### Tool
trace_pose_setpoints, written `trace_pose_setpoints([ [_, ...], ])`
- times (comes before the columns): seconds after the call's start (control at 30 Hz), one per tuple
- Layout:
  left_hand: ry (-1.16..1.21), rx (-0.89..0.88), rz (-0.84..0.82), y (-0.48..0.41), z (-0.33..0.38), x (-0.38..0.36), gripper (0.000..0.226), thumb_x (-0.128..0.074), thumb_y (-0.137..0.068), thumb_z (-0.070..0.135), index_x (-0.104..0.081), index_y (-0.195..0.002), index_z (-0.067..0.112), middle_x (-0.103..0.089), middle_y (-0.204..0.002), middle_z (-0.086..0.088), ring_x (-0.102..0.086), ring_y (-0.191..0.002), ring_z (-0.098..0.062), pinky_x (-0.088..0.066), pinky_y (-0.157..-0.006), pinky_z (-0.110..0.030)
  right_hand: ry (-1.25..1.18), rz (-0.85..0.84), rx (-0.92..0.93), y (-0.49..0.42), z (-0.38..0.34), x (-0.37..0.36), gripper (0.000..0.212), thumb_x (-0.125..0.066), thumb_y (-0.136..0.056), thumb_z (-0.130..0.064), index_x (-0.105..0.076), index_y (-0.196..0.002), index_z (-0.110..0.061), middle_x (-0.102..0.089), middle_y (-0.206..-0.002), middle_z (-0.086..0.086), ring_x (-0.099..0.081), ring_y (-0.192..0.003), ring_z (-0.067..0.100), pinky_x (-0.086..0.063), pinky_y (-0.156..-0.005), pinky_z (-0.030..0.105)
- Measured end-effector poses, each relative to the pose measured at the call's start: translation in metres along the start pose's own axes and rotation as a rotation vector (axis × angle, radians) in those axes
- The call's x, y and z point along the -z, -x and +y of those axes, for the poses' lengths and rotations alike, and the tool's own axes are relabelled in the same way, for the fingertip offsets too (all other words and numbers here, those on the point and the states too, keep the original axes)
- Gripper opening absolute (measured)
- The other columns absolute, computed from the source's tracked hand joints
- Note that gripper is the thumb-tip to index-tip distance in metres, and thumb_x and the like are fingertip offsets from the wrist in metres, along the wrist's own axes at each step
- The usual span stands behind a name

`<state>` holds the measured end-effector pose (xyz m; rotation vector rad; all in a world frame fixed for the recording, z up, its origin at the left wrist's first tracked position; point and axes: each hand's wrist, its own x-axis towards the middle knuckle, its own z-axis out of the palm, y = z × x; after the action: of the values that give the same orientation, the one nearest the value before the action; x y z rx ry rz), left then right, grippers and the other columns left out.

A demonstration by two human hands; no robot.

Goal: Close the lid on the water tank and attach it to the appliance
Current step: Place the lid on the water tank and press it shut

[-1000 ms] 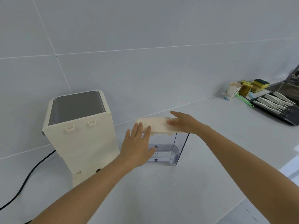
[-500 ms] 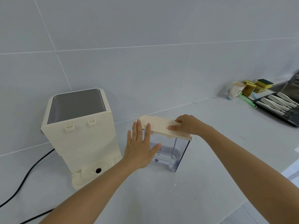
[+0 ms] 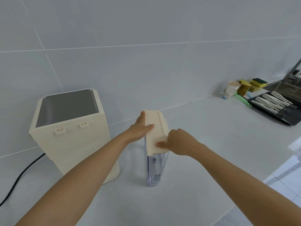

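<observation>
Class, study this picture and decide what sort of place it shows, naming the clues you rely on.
Most likely a kitchen counter. The clues: a tiled wall behind a pale worktop, scouring sponges beside a paper cup, and a dark tray of knives at the far right.

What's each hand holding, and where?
Left hand lies flat against the tank lid's left edge; right hand grips its near right corner.

Cord (image 3: 21, 175) and tray (image 3: 291, 118) — both cut off by picture edges
</observation>
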<state>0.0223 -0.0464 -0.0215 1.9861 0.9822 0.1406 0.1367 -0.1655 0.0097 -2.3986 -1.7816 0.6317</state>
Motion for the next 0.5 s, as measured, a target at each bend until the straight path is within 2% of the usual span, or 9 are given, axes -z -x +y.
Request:
trace_pose_setpoints([
  [0.07,0.0,0.016,-0.018,-0.003,0.003,0.002,0.067,-0.031,-0.093,0.036,0.015,-0.14,0.023,-0.014,-0.154,-0.003,-0.028,-0.134,-0.022,-0.025,-0.096,-0.027,-0.044,0.004,0.015,0.003,-0.007,-0.005,0.056,-0.049,-0.086,-0.047,-0.027,-0.048,-0.013,-0.031,-0.049,0.0,-0.03,-0.044,0.013,-0.022,-0.045,0.024],
  [0.13,-0.048,0.027,-0.023,-0.006,0.006,0.005,0.061,-0.027,-0.094,0.037,0.011,-0.141,0.027,-0.023,-0.151,-0.006,-0.036,-0.127,-0.025,-0.029,-0.09,-0.03,-0.077,0.007,0.03,0.005,-0.012,-0.009,0.055,-0.049,-0.086,-0.045,-0.025,-0.047,-0.013,-0.03,-0.049,0.0,-0.029,-0.044,0.013,-0.021,-0.045,0.024],
  [0.27,-0.13,0.041,-0.063,-0.011,0.003,0.012,0.06,-0.025,-0.093,0.041,0.01,-0.141,0.03,-0.015,-0.154,-0.005,-0.03,-0.133,-0.029,-0.028,-0.102,-0.037,-0.055,0.007,0.029,0.003,-0.015,-0.009,0.055,-0.048,-0.086,-0.048,-0.025,-0.048,-0.014,-0.031,-0.05,0.001,-0.03,-0.045,0.014,-0.022,-0.046,0.025],
  [0.33,-0.184,0.011,-0.059,-0.009,0.001,0.014,0.061,-0.026,-0.094,0.039,0.008,-0.141,0.026,-0.005,-0.156,-0.001,-0.022,-0.138,-0.025,-0.025,-0.106,-0.035,0.001,0.02,0.019,0.001,-0.012,-0.005,0.053,-0.043,-0.086,-0.052,-0.03,-0.05,-0.015,-0.048,-0.058,0.004,-0.044,-0.053,0.018,-0.031,-0.052,0.026],
  [0.4,-0.222,-0.039,0.026,-0.005,0.003,0.012,0.061,-0.029,-0.093,0.038,0.003,-0.142,0.022,0.008,-0.156,0.0,-0.011,-0.142,-0.021,-0.019,-0.111,-0.037,0.052,0.098,0.004,-0.003,-0.008,0.003,0.052,-0.039,-0.086,-0.055,-0.039,-0.054,-0.015,-0.064,-0.076,0.006,-0.059,-0.073,0.025,-0.038,-0.062,0.029],
  [0.47,-0.205,-0.054,0.154,0.005,0.009,0.006,0.06,-0.031,-0.092,0.039,-0.004,-0.143,0.022,0.008,-0.156,-0.003,-0.006,-0.143,-0.021,-0.017,-0.113,-0.04,0.072,0.25,-0.018,-0.012,-0.003,0.015,0.049,-0.037,-0.086,-0.057,-0.05,-0.066,-0.014,-0.064,-0.082,0.005,-0.06,-0.084,0.029,-0.037,-0.066,0.03],
  [0.5,-0.214,-0.068,0.207,0.011,0.012,0.001,0.061,-0.033,-0.092,0.04,-0.006,-0.143,0.022,0.004,-0.156,-0.005,-0.005,-0.143,-0.021,-0.016,-0.113,-0.04,0.042,0.326,-0.03,-0.019,-0.001,0.021,0.047,-0.037,-0.086,-0.057,-0.056,-0.079,-0.014,-0.064,-0.088,0.006,-0.059,-0.089,0.03,-0.037,-0.068,0.031],
])
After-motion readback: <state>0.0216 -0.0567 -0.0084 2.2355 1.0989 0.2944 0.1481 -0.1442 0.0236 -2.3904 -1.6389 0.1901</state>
